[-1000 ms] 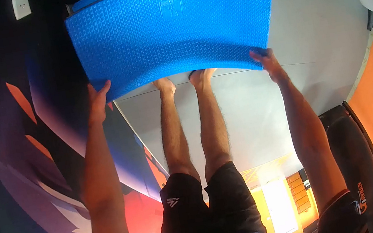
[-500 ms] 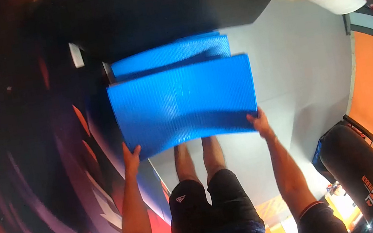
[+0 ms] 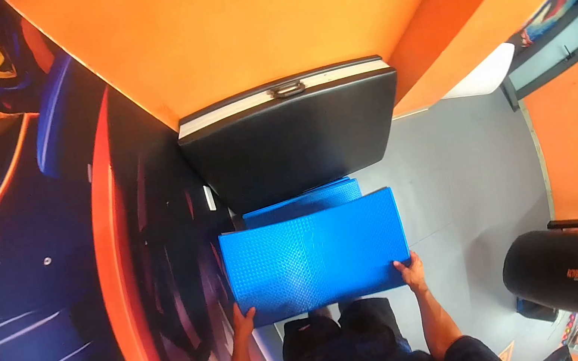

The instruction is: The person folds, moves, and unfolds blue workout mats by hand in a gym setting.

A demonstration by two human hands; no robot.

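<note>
The left hand [image 3: 244, 322] pinched the near left corner of a blue mat [image 3: 317, 263], thumb on the upper face; its other fingers were mostly hidden beneath. The right hand [image 3: 413, 273] gripped the right edge close to the near right corner, thumb likewise on top. The mat spanned the gap between them, in front of the person's dark shorts [image 3: 368, 319], its far edge overlapping in view more blue mats [image 3: 303, 201]; whether they touched could not be told. Those sat toward the floor's far left corner, just before a black case [image 3: 294, 138] upright near the orange wall [image 3: 242, 29]. The floor's [image 3: 446, 171] left edge ran along a mural wall [image 3: 129, 266].

With both grips at the near end, the unsupported far edge could have sagged or snagged on the mats behind; uneven hands might have twisted it or scraped its left side against the mural.
</note>
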